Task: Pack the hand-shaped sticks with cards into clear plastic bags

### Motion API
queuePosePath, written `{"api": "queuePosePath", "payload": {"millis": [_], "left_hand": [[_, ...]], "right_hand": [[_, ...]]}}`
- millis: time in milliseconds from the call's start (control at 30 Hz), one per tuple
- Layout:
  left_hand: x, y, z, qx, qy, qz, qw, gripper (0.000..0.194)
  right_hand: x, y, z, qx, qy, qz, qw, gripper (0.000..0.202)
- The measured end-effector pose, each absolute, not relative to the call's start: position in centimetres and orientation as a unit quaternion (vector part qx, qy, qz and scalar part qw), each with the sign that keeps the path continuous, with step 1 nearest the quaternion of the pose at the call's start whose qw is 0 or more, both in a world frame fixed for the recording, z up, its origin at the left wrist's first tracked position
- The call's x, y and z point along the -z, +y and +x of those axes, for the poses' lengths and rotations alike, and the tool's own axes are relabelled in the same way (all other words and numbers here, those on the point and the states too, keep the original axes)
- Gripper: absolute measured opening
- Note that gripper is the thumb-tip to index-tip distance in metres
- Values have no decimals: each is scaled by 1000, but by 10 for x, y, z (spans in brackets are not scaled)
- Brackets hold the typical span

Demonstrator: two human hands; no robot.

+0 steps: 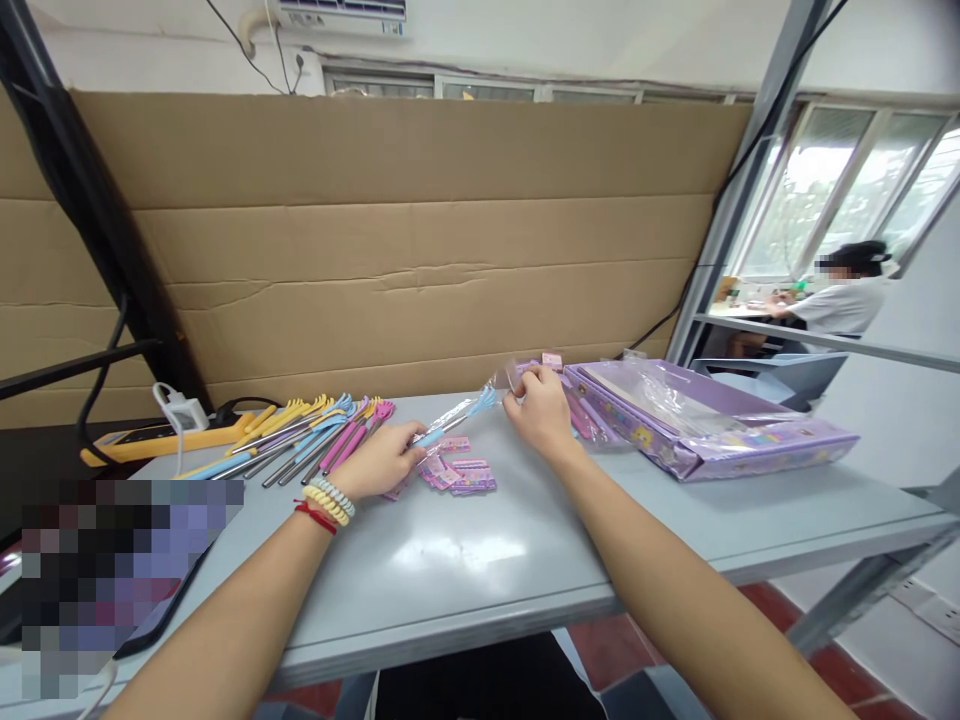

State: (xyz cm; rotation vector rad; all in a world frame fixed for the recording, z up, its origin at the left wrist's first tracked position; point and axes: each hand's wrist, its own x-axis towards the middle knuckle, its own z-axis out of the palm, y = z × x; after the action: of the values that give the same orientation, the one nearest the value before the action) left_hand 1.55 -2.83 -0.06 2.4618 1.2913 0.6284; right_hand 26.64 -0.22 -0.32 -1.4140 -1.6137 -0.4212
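Note:
My left hand point(381, 460) is closed around the handle end of a light blue back scratcher point(480, 402) in a clear plastic sleeve point(450, 412). The claw end points up and right. At that end, my right hand point(541, 408) pinches clear plastic film, its fingertips partly hidden. Small pink and purple printed cards point(474, 478) lie in a loose pile beneath the sleeve. Left of my left hand, several back scratchers point(315, 435) in yellow, blue, purple and pink lie fanned out. Bagged pink and purple back scratchers point(592, 420) rest just right of my right hand.
A purple box point(772, 455) with clear bags on it stands at the right of the grey table point(480, 600). Toward the left are a yellow tool-like object point(157, 447), a white charger point(184, 410) and a blurred-out screen. A cardboard panel point(450, 250) closes off the back; another person point(840, 300) sits far right.

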Motion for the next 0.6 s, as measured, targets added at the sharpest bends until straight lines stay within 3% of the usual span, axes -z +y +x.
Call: {"api": "queuePosePath", "payload": {"millis": [267, 433, 567, 600], "left_hand": [[0, -30, 15, -210, 441, 861, 141, 30], [0, -30, 14, -207, 444, 860, 145, 31], [-2, -29, 14, -210, 454, 854, 143, 27], [-2, -29, 14, -211, 457, 852, 143, 26]], "right_hand": [[-3, 1, 275, 55, -656, -566, 496, 20], [-5, 0, 278, 29, -628, -584, 513, 20], [-3, 7, 285, -22, -592, -580, 559, 8], [-3, 9, 287, -57, -579, -570, 580, 17]]}}
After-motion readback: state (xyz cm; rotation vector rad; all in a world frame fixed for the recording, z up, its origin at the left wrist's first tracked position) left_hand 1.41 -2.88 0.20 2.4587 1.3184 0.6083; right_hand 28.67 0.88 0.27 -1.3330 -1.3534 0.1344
